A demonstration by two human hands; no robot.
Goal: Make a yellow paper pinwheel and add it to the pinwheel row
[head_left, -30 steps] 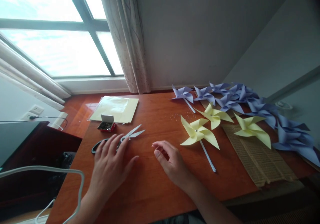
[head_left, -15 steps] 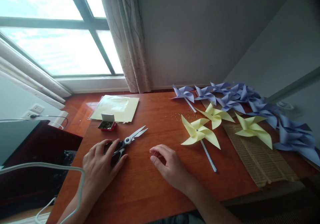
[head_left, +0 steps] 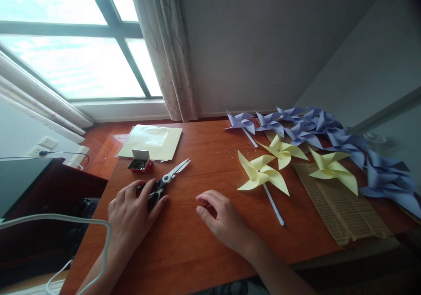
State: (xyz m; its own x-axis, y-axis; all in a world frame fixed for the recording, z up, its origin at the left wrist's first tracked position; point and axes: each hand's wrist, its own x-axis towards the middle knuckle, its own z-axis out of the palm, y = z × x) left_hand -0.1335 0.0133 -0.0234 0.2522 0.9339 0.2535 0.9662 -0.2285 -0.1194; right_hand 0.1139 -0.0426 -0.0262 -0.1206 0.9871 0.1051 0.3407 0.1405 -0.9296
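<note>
Head view: my left hand grips the scissors just below the pin box; I judge lifting comes next; my right hand rests loosely curled, empty

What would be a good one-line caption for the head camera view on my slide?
Left hand grips scissors on a wooden table; right hand rests near yellow pinwheels.
</note>
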